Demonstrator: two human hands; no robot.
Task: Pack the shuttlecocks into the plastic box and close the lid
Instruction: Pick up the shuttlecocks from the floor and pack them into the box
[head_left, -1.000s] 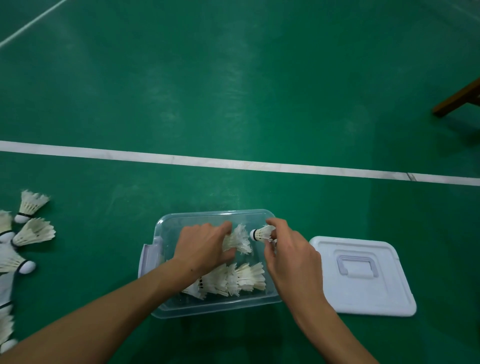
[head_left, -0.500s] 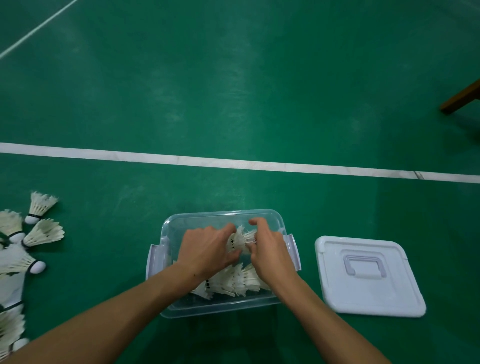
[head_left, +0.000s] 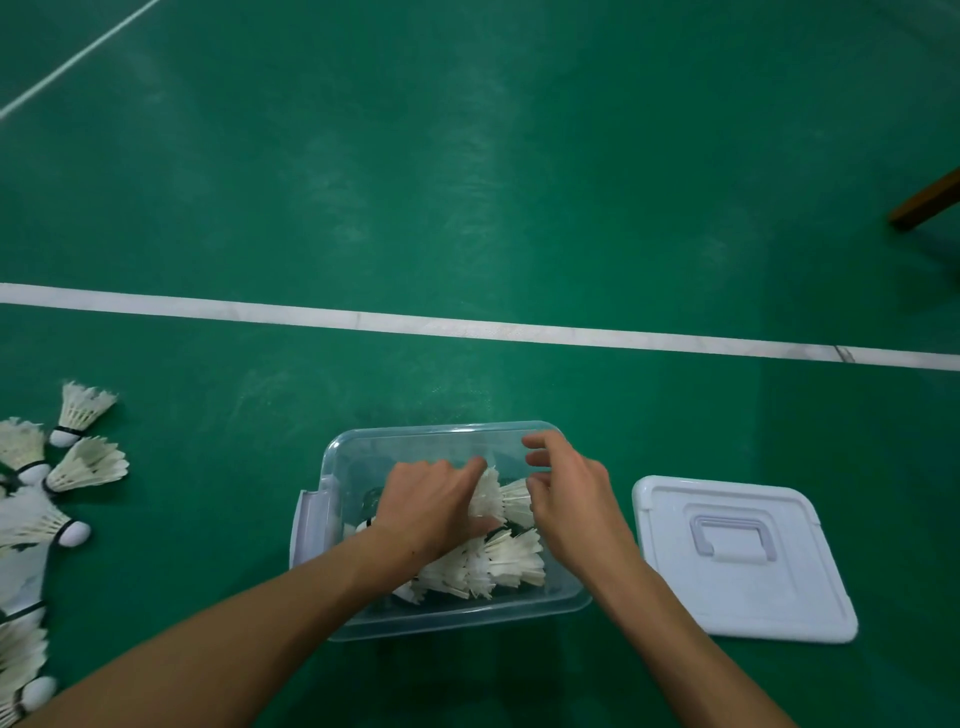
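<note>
Inside the clear rectangular plastic box (head_left: 332, 467) on the green court floor (head_left: 467, 182), the left hand (head_left: 434, 501) is gripping a white feathered shuttlecock (head_left: 485, 496) in a row taking shape at the far side, while the right hand (head_left: 569, 493) is hovering just beside it, fingers loosely spread and holding nothing. A packed row of feathered shuttlecocks (head_left: 483, 566) is lying nearer the person. Many loose shuttlecocks (head_left: 85, 465) are waiting on the floor to the left, and the white square lid (head_left: 737, 551) is lying to the right, so packing seems only partly done.
</note>
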